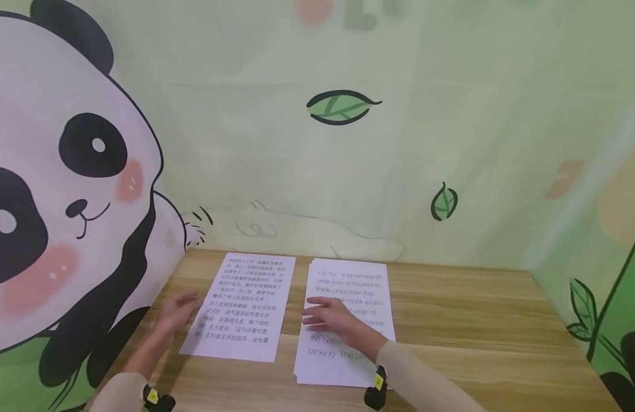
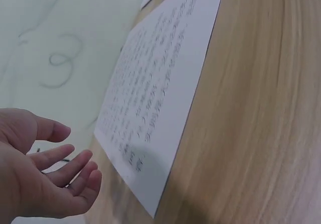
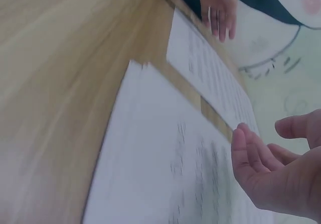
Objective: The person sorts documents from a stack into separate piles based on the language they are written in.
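A sheet of paper (image 1: pixel 245 303) printed with Chinese text lies on the left part of the table. To its right is a small stack of paper (image 1: pixel 343 369), slightly uneven at the edges, with English text on top. My left hand (image 1: pixel 177 313) hovers by the left edge of the Chinese sheet, its fingers loosely bent with nothing between them. Over the stack, my right hand (image 1: pixel 331 321) hides part of the English lines; its relaxed fingers point left and hold nothing. In the left wrist view, the Chinese sheet (image 2: pixel 160 73) lies beyond the fingertips.
The wooden table (image 1: pixel 466 332) extends to the right of the stack. Behind it hangs a pale green backdrop (image 1: pixel 276 160) with a large printed panda (image 1: pixel 34 103) at left and printed leaves. Small black cameras sit on both wrists.
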A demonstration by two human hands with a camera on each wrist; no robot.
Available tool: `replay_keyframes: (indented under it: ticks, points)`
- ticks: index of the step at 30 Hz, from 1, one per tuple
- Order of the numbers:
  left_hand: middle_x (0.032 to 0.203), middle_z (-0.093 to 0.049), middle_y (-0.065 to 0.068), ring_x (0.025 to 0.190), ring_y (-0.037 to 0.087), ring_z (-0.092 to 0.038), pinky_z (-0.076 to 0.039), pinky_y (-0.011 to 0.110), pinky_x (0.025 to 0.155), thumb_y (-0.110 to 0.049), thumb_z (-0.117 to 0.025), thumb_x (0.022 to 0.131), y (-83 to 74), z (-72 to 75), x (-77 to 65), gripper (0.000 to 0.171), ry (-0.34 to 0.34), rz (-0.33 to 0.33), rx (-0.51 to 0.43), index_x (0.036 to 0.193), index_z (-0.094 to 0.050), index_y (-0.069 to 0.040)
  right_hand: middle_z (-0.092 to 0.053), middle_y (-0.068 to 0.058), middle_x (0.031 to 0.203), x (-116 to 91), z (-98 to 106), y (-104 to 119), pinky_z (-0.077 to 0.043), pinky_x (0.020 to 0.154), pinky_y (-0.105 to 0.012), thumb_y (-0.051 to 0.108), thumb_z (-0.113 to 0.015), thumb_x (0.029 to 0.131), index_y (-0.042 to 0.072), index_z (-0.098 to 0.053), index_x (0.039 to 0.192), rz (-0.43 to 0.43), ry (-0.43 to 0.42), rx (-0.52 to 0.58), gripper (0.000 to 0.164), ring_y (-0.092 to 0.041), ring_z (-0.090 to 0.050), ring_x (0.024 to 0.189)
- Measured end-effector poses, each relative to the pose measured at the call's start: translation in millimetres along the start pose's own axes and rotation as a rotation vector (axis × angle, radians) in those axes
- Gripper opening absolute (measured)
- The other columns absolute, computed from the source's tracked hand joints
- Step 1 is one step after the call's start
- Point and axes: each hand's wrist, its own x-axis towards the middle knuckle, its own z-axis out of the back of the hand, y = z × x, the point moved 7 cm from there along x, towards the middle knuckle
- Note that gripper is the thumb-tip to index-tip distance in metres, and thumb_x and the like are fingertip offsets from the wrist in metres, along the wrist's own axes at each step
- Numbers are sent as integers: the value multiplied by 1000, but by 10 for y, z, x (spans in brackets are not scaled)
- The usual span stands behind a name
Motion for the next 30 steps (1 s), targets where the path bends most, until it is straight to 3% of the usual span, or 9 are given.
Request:
replay_keyframes:
  ticks: [5, 12, 17, 21, 25, 30]
  points:
    - [149, -47, 33, 131, 43, -51, -48, 52, 107, -19, -51, 105, -265, -242, -94, 52, 75, -22, 1, 151, -41, 5, -68, -23, 130, -164, 471, -32, -60, 95, -41, 18, -59, 102, -2, -49, 147, -12, -85, -98, 50, -33, -72, 111]
    - [125, -66, 26, 105, 28, -64, -57, 34, 83, -13, -55, 103, -554, -751, -242, 45, 213, -143, 33, 144, -51, 5, -69, -23, 122, -442, 1073, -180, -61, 89, -39, 13, -56, 101, -6, -52, 142, -17, -190, -140, 45, -27, -73, 100]
    - [110, -69, 20, 91, 23, -65, -56, 31, 74, -14, -61, 100, -669, -1181, -391, 43, 328, -178, 38, 139, -57, 4, -68, -22, 116, -643, 1421, -318, -61, 81, -32, 10, -53, 102, -10, -49, 142, -42, -227, -155, 45, -17, -70, 89]
    - [107, -70, 20, 85, 20, -66, -55, 30, 69, -13, -64, 97, -734, -1495, -513, 44, 438, -226, 39, 136, -58, 7, -67, -22, 113, -777, 1604, -365, -60, 75, -31, 12, -53, 103, -14, -43, 145, -31, -183, -236, 50, -16, -67, 83]
    - [107, -69, 21, 82, 19, -66, -56, 31, 69, -12, -64, 96, -800, -1720, -600, 45, 529, -302, 35, 135, -57, 11, -66, -24, 110, -873, 1708, -379, -60, 75, -35, 13, -54, 103, -18, -39, 144, -9, -135, -333, 54, -18, -66, 84]
    - [95, -66, 11, 75, 16, -61, -52, 27, 65, -12, -64, 94, -831, -1881, -624, 39, 548, -354, 107, 128, -64, 6, -67, -20, 103, -923, 1738, -398, -61, 76, -37, 12, -57, 101, -20, -40, 142, -1, -118, -381, 55, -18, -66, 81]
